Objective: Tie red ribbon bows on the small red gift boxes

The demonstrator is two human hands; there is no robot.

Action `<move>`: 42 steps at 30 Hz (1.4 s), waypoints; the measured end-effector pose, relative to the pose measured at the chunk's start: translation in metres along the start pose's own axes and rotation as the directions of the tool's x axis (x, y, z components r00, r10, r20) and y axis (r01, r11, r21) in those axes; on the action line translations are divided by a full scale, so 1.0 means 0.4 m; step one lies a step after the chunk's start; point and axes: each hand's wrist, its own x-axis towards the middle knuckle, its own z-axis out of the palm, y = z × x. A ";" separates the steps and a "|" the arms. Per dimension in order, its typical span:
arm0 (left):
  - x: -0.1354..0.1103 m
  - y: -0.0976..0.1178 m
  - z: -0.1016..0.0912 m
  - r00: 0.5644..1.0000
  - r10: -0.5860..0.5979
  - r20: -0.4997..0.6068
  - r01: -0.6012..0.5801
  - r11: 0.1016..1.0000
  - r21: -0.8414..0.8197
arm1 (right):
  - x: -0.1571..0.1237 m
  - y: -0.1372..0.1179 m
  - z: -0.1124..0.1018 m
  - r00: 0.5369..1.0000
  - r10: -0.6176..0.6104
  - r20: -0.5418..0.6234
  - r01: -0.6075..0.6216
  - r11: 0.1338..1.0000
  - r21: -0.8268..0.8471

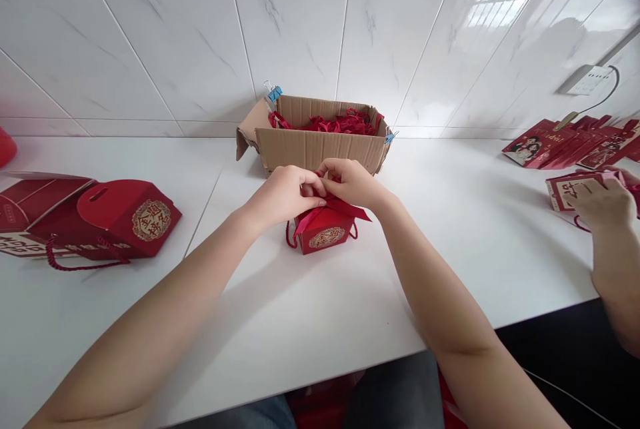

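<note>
A small red gift box [327, 237] with a gold emblem and red rope handles stands on the white table in front of me. Over its top lies a red ribbon [345, 210], one tail reaching out to the right. My left hand [293, 190] pinches the ribbon at the top of the box from the left. From the right, my right hand [350, 180] has its fingers closed on the ribbon at the same spot. The fingertips of both hands nearly meet, and they hide the middle of the ribbon.
Behind the gift box, a cardboard box [320, 146] holds red ribbons [345, 122], with blue binder clips [273, 92] on its corners. Larger red boxes [125, 219] lie at left. At right, a co-worker's hand [603, 201] rests on another box, near several red boxes [543, 142].
</note>
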 end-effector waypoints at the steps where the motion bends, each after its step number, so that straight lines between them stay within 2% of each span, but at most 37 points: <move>1: 0.000 0.000 0.001 1.000 0.001 0.001 -0.001 1.000 0.003 | -0.001 -0.001 -0.002 1.000 0.011 -0.002 -0.011 1.000 -0.007; 6: 0.001 0.000 0.000 1.000 -0.021 0.011 0.021 0.999 0.026 | -0.039 -0.014 -0.058 0.978 0.195 -0.077 -0.203 0.973 -0.107; 8: 0.000 -0.001 -0.002 0.999 -0.030 0.021 0.029 0.999 0.041 | -0.064 -0.029 -0.091 0.961 0.269 -0.067 -0.276 0.943 -0.183; 10: -0.002 -0.001 -0.004 0.999 -0.033 0.040 0.031 0.998 0.045 | -0.084 -0.049 -0.116 0.939 0.337 0.067 -0.307 0.911 -0.276; 12: -0.003 0.000 -0.006 0.998 -0.030 0.060 0.028 0.999 0.032 | -0.097 -0.070 -0.126 0.879 0.421 0.223 -0.325 0.872 -0.366; 14: -0.005 0.002 -0.006 0.997 -0.026 0.071 0.024 0.999 0.027 | -0.102 -0.089 -0.123 0.828 0.466 0.311 -0.320 0.849 -0.420; 21: -0.005 0.008 -0.007 0.996 -0.075 0.049 0.071 0.995 0.073 | -0.108 -0.127 -0.086 0.832 0.317 0.455 -0.183 0.931 -0.314; 26: -0.002 0.008 -0.002 0.994 -0.104 0.032 0.103 0.994 0.042 | -0.100 -0.149 -0.050 0.781 0.361 0.510 -0.197 0.917 -0.347; 28: -0.001 0.007 0.001 0.995 -0.097 0.032 0.096 0.995 0.023 | -0.099 -0.150 -0.041 0.783 0.364 0.505 -0.193 0.913 -0.359; 30: 0.001 0.006 0.002 0.995 -0.091 0.029 0.091 0.996 0.011 | -0.106 -0.141 -0.039 0.804 0.331 0.494 -0.164 0.922 -0.351; 32: 0.003 0.005 0.004 0.996 -0.086 0.021 0.086 0.996 0.004 | -0.121 -0.118 -0.040 0.846 0.253 0.470 -0.143 0.956 -0.257; 33: 0.003 0.003 0.005 0.996 -0.083 0.018 0.083 0.997 0.002 | -0.131 -0.102 -0.039 0.879 0.209 0.428 -0.146 0.974 -0.175; 34: 0.004 0.002 0.005 0.997 -0.078 0.016 0.078 0.997 -0.002 | -0.141 -0.082 -0.036 0.927 0.185 0.327 -0.164 0.982 -0.092; 35: 0.005 0.001 0.006 0.998 -0.068 0.018 0.068 0.998 -0.007 | -0.149 -0.060 -0.032 0.972 0.168 0.162 -0.166 0.986 -0.023; 36: 0.006 -0.001 0.007 0.998 -0.055 0.022 0.055 0.998 -0.010 | -0.155 -0.035 -0.025 0.988 0.143 -0.050 -0.142 0.989 0.030; 37: 0.006 -0.002 0.008 0.999 -0.038 0.024 0.039 0.999 -0.010 | -0.159 -0.010 -0.016 0.962 0.119 -0.247 -0.108 0.992 0.059; 38: 0.007 -0.003 0.009 0.999 -0.020 0.024 0.020 1.000 -0.008 | -0.161 0.014 -0.006 0.927 0.093 -0.364 -0.073 0.995 0.067; 39: 0.008 -0.004 0.010 1.000 -0.003 0.023 0.004 1.000 -0.004 | -0.160 0.037 0.005 0.922 0.050 -0.384 -0.025 0.997 0.069; 42: 0.011 -0.009 0.011 1.000 0.015 0.005 -0.016 0.999 0.033 | -0.152 0.080 0.032 0.959 0.002 -0.284 0.046 0.986 0.163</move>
